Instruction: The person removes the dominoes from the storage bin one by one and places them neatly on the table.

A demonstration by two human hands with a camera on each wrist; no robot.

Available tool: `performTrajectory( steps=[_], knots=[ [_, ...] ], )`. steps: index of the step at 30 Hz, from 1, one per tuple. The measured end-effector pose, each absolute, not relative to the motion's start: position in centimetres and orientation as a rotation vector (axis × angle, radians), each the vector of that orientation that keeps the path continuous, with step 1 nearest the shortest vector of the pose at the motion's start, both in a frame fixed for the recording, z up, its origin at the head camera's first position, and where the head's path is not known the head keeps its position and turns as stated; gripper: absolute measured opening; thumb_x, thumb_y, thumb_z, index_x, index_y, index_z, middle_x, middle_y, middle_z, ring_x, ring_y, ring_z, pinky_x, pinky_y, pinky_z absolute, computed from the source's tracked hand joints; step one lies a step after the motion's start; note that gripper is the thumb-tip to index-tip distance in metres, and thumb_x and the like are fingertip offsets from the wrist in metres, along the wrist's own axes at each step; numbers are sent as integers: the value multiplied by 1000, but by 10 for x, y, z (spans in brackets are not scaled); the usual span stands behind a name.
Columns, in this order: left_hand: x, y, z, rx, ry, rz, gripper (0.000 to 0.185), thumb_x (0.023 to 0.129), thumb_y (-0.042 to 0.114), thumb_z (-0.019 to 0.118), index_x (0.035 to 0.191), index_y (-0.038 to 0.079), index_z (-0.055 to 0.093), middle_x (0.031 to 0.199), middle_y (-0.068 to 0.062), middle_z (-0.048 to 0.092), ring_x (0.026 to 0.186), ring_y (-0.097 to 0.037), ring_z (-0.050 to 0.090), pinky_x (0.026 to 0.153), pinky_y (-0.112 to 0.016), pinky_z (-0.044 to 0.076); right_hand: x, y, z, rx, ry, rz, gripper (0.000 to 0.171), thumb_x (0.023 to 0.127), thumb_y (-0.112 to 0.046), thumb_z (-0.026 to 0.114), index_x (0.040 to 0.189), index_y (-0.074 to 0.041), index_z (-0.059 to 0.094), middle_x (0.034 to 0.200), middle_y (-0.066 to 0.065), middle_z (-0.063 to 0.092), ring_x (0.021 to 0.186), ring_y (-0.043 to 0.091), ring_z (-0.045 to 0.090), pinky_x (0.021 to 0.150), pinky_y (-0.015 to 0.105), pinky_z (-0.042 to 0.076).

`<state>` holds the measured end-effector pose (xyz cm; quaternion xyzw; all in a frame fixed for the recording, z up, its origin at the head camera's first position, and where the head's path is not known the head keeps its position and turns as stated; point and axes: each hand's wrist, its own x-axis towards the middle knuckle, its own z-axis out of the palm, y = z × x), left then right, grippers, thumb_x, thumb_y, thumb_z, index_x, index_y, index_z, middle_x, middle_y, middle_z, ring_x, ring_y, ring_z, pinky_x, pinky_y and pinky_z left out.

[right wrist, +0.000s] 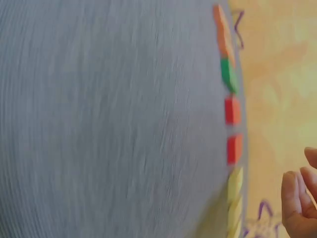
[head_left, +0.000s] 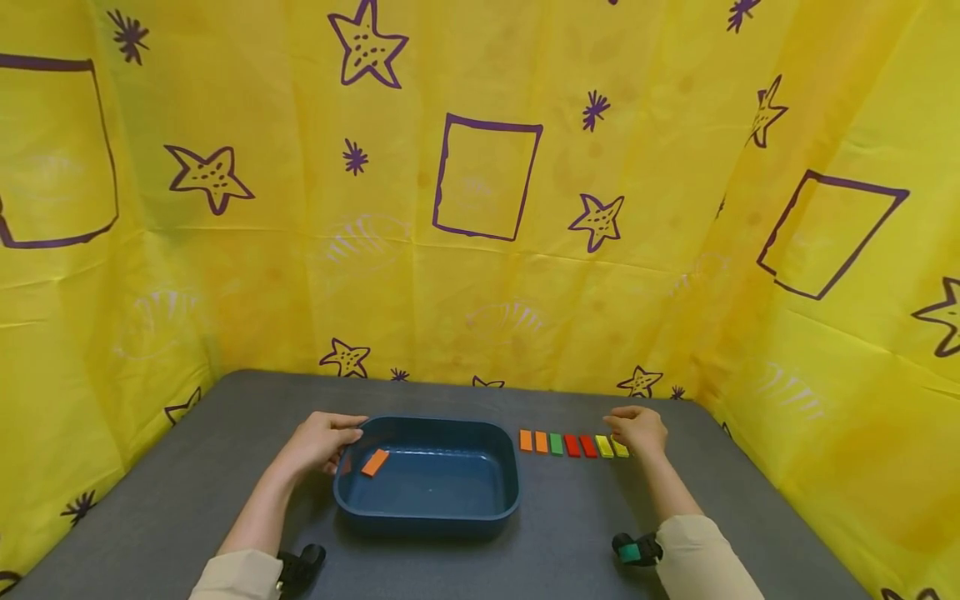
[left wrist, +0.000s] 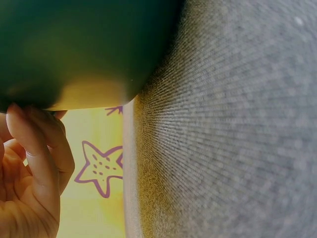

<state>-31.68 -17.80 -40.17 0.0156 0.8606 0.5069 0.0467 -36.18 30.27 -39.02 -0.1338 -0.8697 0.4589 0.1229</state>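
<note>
A dark blue tub (head_left: 501, 467) sits mid-table with one orange block (head_left: 375, 462) lying inside near its left wall. My left hand (head_left: 339, 442) holds the tub's left rim, thumb on top; in the left wrist view its curled fingers (left wrist: 37, 148) lie against the tub's outer wall (left wrist: 74, 49). To the right of the tub is a row of flat blocks: orange (head_left: 526, 440), orange, green (head_left: 556, 443), red (head_left: 572, 445), red, yellow (head_left: 603, 446), yellow. My right hand (head_left: 619, 428) hovers over the row's yellow end. Its loosely curled fingers (right wrist: 297, 198) hold nothing.
The grey table (head_left: 187, 483) is walled on three sides by a yellow cloth (head_left: 487, 275) with purple stars and squares. Small cameras are strapped at both wrists (head_left: 300, 567) (head_left: 636, 548). The right wrist view is motion-blurred.
</note>
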Motion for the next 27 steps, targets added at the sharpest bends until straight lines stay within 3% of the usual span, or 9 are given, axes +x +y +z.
performTrajectory(
  steps=[6, 15, 27],
  knots=[
    [-317, -178, -403, 48, 2628, 1548, 43, 98, 16, 57, 139, 2, 55, 57, 0, 41, 46, -13, 43, 48, -25, 47, -363, 264, -387, -267, -2543, 1419, 35, 90, -13, 70, 118, 8, 66, 113, 28, 69, 98, 38, 73, 78, 38, 61],
    [-318, -177, -403, 41, 2617, 1551, 43, 98, 16, 57, 139, 2, 55, 56, 0, 41, 46, -13, 43, 49, -25, 47, -360, 210, -392, -91, -2589, 1333, 27, 86, -14, 74, 107, 2, 72, 104, 21, 73, 86, 32, 74, 70, 32, 60],
    [-317, -177, -399, 32, 2596, 1554, 44, 99, 16, 56, 141, 2, 53, 57, 0, 43, 46, -12, 44, 49, -25, 46, -358, 157, -384, 137, -2470, 1433, 29, 83, -17, 79, 109, -6, 74, 105, 12, 76, 95, 25, 73, 85, 36, 58]
  ],
)
